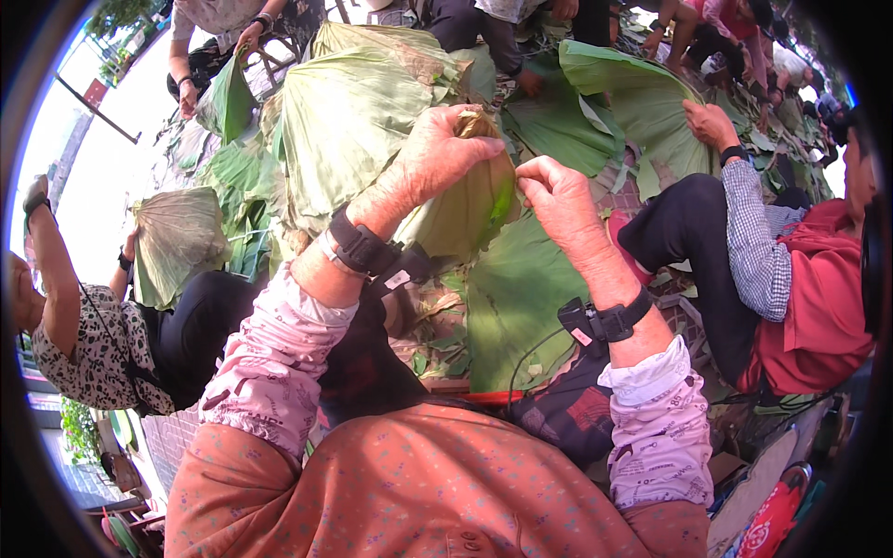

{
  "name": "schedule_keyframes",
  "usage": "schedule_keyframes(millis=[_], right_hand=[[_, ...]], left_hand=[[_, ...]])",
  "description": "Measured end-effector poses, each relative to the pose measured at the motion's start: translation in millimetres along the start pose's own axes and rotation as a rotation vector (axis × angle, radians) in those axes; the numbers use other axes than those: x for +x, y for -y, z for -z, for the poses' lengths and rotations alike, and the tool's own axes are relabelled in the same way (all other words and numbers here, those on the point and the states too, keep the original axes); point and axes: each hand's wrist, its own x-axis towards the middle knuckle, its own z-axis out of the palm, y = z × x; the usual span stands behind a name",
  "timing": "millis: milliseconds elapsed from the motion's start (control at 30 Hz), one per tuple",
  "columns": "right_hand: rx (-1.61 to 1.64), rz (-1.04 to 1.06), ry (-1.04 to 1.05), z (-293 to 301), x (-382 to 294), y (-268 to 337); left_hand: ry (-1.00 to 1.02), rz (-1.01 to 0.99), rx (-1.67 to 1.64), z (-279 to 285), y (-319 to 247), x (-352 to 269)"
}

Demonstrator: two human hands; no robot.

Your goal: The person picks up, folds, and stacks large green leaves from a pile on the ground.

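My left hand [443, 146] grips a large yellow-green lotus leaf [450, 216] by its gathered, browned upper part. The leaf hangs folded below that hand, with a bright sunlit patch on its right side. Close to its right edge is my right hand [558, 202], thumb and forefinger brought together; whether they pinch the leaf's edge is unclear. Behind my left hand spreads a big pale green leaf [349, 125], wrinkled along its veins. A darker green leaf [516, 300] lies lower down, between my forearms and in front of my lap.
To the right sits a person in a red vest [816, 300], holding up a green leaf [635, 104]. At left another person holds a dull brownish leaf [178, 237]. More people handle leaves across the heap. Leaf scraps [446, 335] litter the brick paving.
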Motion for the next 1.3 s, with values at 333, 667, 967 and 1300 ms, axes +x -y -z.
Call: schedule_keyframes(millis=[333,667,967,1300], right_hand=[[0.11,-0.277,0.065,17,-6,-20],[0.288,-0.164,-0.008,87,-3,16],[0.466,-0.031,-0.731,231,33,56],[0.107,-0.203,0.051,56,-24,18]], left_hand=[[-0.099,0.01,-0.17,1,-17,-18],[-0.068,0.006,-0.103,3,-11,-14],[-0.019,0.021,-0.084,-4,-12,-3],[0.028,0.092,-0.144,-7,-11,-5]])
